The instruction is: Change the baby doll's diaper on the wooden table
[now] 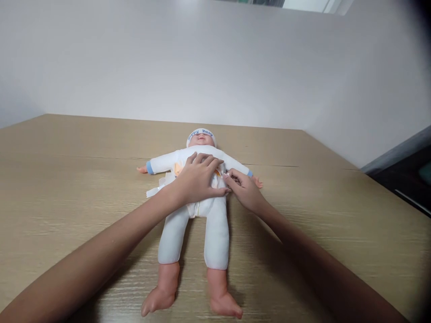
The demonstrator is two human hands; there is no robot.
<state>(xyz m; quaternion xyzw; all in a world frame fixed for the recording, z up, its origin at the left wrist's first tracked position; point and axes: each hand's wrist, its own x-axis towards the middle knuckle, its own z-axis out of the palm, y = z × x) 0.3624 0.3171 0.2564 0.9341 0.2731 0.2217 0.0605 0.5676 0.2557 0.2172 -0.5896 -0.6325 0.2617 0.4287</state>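
A baby doll (pixel 217 237) in white clothes and a lettered white cap lies on its back, feet towards me. Around its hips is a white diaper (pixel 198 210) with orange print at the front. My left hand (pixel 202 177) lies spread over the front of the diaper, fingers stretched out and covering much of it. At the doll's side, my right hand (pixel 243 186) pinches the diaper's edge between thumb and fingers. On the other side, a white diaper tab (pixel 154 192) sticks out loose past my left forearm.
The doll rests on a wooden table (pixel 84 152) with a seam running across it. A pale wall (pixel 134 63) rises behind the far edge. At the right stands a dark, glossy object (pixel 407 166), partly cut off by the frame.
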